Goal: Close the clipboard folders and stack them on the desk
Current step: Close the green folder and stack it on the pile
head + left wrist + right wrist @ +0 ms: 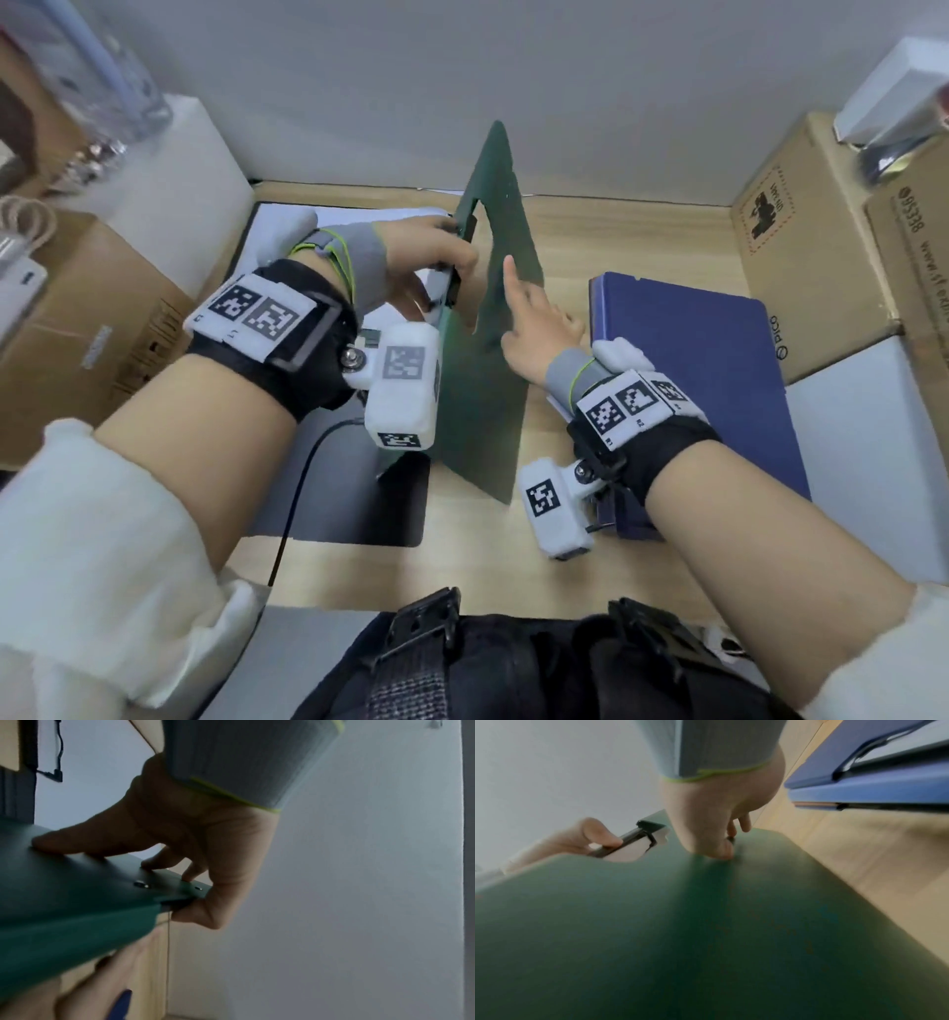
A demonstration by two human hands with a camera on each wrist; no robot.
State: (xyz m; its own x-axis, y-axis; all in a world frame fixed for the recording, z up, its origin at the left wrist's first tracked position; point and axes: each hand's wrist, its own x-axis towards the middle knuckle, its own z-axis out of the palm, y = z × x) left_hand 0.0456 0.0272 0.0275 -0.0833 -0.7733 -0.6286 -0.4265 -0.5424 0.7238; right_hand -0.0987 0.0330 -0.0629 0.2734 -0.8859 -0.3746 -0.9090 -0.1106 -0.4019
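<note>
Behind the raised green folder [495,329], the left hand [436,262] pinches its half-hidden clip [454,288]. Right hand [534,329] presses the cover with a straight finger; a closed blue folder [708,370] lies just right of it on the table [606,231].

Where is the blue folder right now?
In the head view, the blue folder lies closed on the wooden desk, right of the green folder, beside the right hand.

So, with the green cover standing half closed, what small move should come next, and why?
Probably the right hand should push the green cover further left and down until it shuts. The cover stands upright, the left hand grips the clip edge, and the blue folder already lies closed beside it.
</note>
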